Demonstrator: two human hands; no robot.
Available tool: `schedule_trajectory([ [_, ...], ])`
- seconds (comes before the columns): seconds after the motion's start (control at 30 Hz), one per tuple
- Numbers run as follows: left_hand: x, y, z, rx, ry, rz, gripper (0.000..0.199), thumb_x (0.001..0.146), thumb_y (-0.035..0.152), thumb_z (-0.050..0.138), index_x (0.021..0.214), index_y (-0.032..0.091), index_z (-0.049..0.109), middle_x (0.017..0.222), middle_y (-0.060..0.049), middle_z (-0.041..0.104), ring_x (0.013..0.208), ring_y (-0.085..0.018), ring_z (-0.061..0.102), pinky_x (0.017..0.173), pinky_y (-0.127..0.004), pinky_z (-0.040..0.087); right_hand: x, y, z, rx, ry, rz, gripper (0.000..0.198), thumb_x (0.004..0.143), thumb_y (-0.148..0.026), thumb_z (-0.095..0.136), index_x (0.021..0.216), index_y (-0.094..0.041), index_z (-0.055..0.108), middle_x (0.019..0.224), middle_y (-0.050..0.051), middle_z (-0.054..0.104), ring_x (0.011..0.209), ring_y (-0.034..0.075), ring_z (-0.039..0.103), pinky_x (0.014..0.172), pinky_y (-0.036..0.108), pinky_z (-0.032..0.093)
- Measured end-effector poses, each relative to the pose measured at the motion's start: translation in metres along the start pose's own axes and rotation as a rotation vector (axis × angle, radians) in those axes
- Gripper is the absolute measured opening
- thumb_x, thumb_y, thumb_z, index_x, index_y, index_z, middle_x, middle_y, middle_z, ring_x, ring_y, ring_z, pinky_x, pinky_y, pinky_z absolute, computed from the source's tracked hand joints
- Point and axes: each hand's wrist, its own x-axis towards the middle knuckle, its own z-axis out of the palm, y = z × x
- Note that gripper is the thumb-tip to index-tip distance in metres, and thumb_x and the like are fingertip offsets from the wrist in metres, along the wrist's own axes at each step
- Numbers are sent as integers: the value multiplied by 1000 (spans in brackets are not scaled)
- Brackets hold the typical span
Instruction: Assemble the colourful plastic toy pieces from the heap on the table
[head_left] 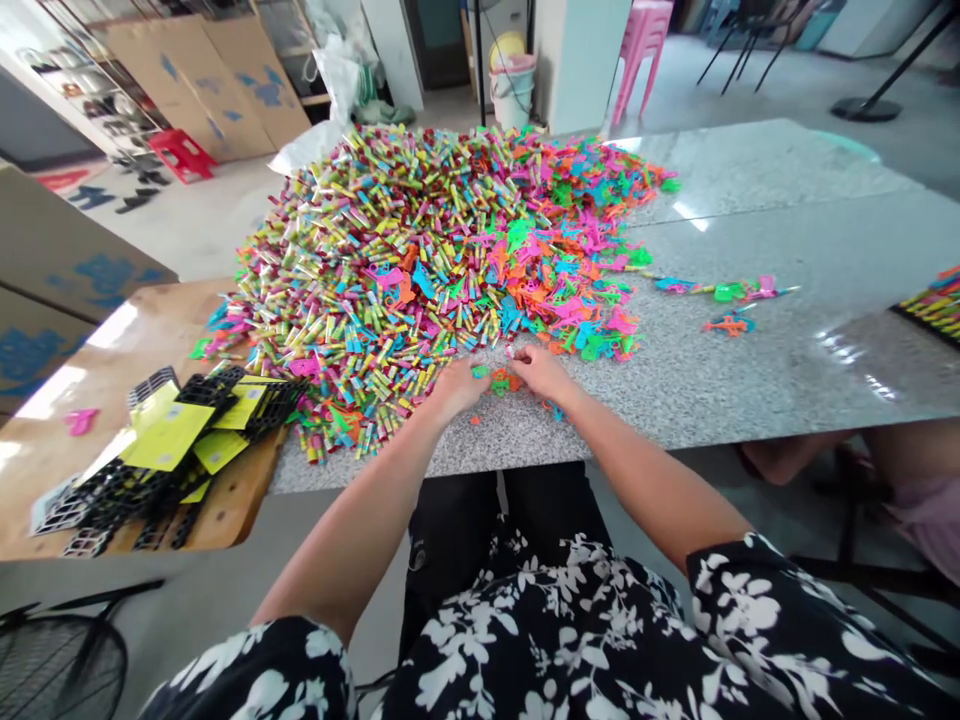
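My left hand (pixel 459 388) rests low over the stone tabletop at the front of a big heap. Its fingers are closed on a small green-and-blue plastic piece (pixel 480 371). Close by on the right, my right hand (pixel 544 374) has its fingertips pinched together; a tiny pale pink bit shows there, too small to name. Between the hands lie a few green and orange plastic pieces (pixel 501 382). Just beyond them rises the heap of short striped tubes (pixel 337 250), with bright toy-gun-shaped plastic pieces (pixel 555 285) on its right side.
Black plastic racks with yellow cards (pixel 169 435) are piled on the wooden table (pixel 247 510) at left. A row of coloured pieces (pixel 727 290) lies on the stone tabletop (pixel 675 390) at right. Another person's leg (pixel 907 455) shows beneath the table's right edge.
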Motion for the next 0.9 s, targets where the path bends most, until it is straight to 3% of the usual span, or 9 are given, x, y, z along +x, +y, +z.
schedule_trajectory([
  [0.1,2,9,7,95,-8,84,43,84,49,83,118,23,78,117,-14,78,106,-32,74,91,-39,56,-4,2,7,50,-28,99,19,82,-23,78,82,-25,59,72,1,68,55,20,63,56,33,52],
  [0.2,4,15,9,201,-50,77,50,78,54,88,114,21,78,125,-16,74,105,-33,73,87,-39,55,-6,0,4,119,-118,171,18,83,-22,74,84,-25,56,66,0,67,52,20,64,51,31,53],
  [0.33,6,15,1,173,-104,113,48,73,54,90,105,22,75,104,-10,75,92,-29,71,79,-35,52,-11,2,-9,279,-160,161,14,80,-24,70,90,-24,60,68,-3,68,54,17,65,50,25,52],
  [0.53,-4,11,-22,-107,-117,234,33,80,46,82,101,22,76,85,-1,71,80,-20,65,73,-30,47,-25,1,-24,374,-36,19,15,80,-28,68,90,-23,58,96,3,76,78,17,73,64,27,58],
  [0.63,-14,16,-31,-256,-123,209,34,80,46,81,100,20,77,81,-1,72,76,-19,64,71,-30,49,-31,-8,-34,249,-87,-72,16,82,-29,71,92,-24,59,84,0,71,71,17,68,65,28,55],
  [0.77,-21,21,-38,-494,-264,207,35,80,46,83,98,18,74,85,-3,74,74,-18,68,70,-30,55,-37,-19,-47,99,-200,-252,23,88,-36,75,108,-25,73,74,-3,65,65,17,59,62,28,48],
  [0.9,-22,21,-47,-495,-314,254,36,80,45,85,101,18,74,88,-3,76,75,-18,71,70,-29,55,-44,-22,-53,135,-279,-269,32,94,-43,72,121,-27,78,70,-3,64,56,16,57,55,28,46],
])
